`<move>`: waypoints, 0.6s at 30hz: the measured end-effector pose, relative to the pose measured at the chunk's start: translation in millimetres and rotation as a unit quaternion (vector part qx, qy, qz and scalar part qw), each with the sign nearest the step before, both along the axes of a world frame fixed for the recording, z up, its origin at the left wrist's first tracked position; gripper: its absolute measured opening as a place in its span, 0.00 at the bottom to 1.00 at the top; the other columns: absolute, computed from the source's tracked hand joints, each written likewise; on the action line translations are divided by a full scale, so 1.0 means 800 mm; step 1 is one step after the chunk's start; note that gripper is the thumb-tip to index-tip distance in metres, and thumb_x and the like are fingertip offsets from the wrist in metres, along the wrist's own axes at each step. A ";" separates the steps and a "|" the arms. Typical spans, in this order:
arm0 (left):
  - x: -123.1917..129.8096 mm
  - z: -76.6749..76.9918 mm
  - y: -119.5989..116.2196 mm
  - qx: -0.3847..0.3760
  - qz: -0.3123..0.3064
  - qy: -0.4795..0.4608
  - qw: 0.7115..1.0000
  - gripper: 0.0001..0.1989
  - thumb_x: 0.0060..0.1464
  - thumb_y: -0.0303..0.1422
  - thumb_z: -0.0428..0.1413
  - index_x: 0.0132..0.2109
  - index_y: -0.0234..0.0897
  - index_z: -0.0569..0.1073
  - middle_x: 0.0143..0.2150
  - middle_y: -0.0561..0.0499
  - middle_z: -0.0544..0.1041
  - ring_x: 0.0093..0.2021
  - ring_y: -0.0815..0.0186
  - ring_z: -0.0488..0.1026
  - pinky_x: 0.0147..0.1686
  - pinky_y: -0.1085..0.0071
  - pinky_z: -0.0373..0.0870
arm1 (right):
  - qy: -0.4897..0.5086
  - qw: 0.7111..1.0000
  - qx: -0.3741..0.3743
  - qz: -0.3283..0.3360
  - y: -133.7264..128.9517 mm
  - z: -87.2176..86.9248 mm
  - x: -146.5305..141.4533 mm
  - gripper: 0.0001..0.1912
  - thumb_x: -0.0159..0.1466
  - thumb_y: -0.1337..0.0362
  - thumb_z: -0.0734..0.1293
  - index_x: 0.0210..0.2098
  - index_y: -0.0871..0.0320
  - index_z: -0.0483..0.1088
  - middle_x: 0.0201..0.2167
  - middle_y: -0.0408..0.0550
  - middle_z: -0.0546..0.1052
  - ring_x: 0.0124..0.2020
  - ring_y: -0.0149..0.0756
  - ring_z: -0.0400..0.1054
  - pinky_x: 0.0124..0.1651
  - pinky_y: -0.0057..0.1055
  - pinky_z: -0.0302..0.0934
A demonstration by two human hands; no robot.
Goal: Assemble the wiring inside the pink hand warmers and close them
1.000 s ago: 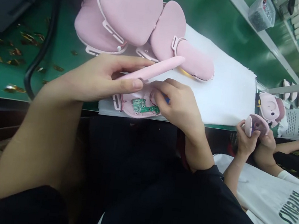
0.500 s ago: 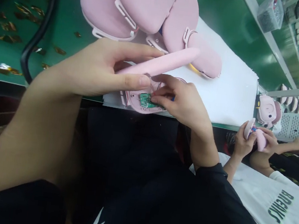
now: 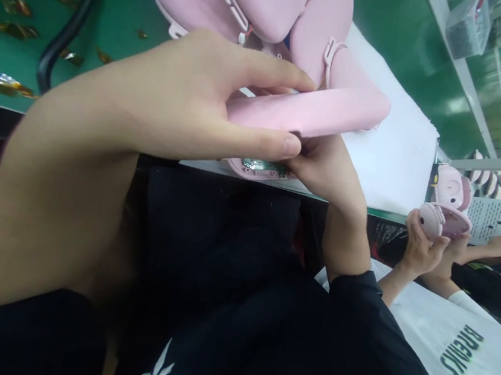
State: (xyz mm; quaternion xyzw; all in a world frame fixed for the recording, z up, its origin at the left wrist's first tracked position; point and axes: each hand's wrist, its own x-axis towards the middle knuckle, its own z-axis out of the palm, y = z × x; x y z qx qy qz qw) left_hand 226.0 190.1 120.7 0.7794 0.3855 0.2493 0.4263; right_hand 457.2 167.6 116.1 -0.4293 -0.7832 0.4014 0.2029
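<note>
- Head view: the left hand grasps the upper pink shell, which now hides the right hand at the fingers (its grip I cannot tell), obscuring work around the circuit board.
- Lower pink shell lies beneath, by the white sheet's near edge.
- Foil scraps litter the green bench; rightward, a co-worker's hand holds a casing.

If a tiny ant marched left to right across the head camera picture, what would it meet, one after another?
Thick black cable → person's bare left hand, gripping a smooth rounded pink shell → person's bare right hand → co-worker's bare hand → pale grey panel with dark markings.
</note>
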 end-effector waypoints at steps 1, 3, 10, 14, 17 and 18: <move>0.000 0.000 -0.001 -0.006 0.004 0.005 1.000 0.42 0.54 0.63 0.52 0.67 0.45 0.76 0.52 0.55 0.82 0.54 0.50 0.80 0.61 0.48 0.77 | -0.026 0.999 0.024 0.004 0.000 -0.002 0.001 0.07 0.71 0.71 0.68 0.43 0.60 0.81 0.42 0.43 0.86 0.47 0.38 0.81 0.53 0.36 0.76; 0.000 -0.003 -0.002 -0.007 0.009 0.008 1.000 0.41 0.54 0.61 0.53 0.68 0.45 0.76 0.54 0.55 0.82 0.54 0.50 0.80 0.63 0.47 0.76 | -0.068 0.995 0.069 0.009 -0.001 -0.005 0.003 0.10 0.71 0.71 0.67 0.45 0.59 0.81 0.44 0.44 0.85 0.49 0.41 0.80 0.56 0.40 0.76; 0.001 -0.005 -0.005 -0.030 0.016 0.011 0.999 0.43 0.53 0.64 0.55 0.67 0.44 0.76 0.57 0.58 0.81 0.61 0.47 0.77 0.67 0.51 0.75 | -0.180 0.974 0.140 0.010 -0.013 -0.020 0.008 0.14 0.75 0.67 0.62 0.52 0.57 0.80 0.53 0.49 0.81 0.64 0.52 0.71 0.69 0.55 0.68; 0.000 -0.006 -0.005 -0.001 0.001 0.005 1.000 0.42 0.56 0.64 0.53 0.68 0.45 0.75 0.55 0.57 0.81 0.57 0.49 0.80 0.65 0.48 0.76 | -0.195 0.970 0.148 0.011 -0.015 -0.028 0.008 0.14 0.75 0.66 0.63 0.53 0.56 0.79 0.54 0.51 0.80 0.63 0.52 0.71 0.70 0.57 0.66; 0.000 -0.008 -0.004 0.033 -0.002 0.008 0.999 0.38 0.59 0.62 0.50 0.68 0.48 0.75 0.54 0.58 0.81 0.53 0.52 0.81 0.64 0.44 0.75 | -0.195 0.969 0.153 0.001 -0.014 -0.031 0.007 0.14 0.75 0.66 0.62 0.52 0.56 0.79 0.52 0.51 0.79 0.62 0.51 0.71 0.69 0.55 0.67; 0.000 -0.009 -0.003 0.040 -0.004 0.011 0.999 0.38 0.60 0.61 0.50 0.69 0.48 0.75 0.54 0.59 0.81 0.53 0.53 0.80 0.64 0.44 0.75 | -0.196 0.968 0.153 -0.003 -0.014 -0.031 0.006 0.14 0.76 0.66 0.61 0.52 0.57 0.78 0.51 0.51 0.79 0.62 0.51 0.71 0.69 0.55 0.67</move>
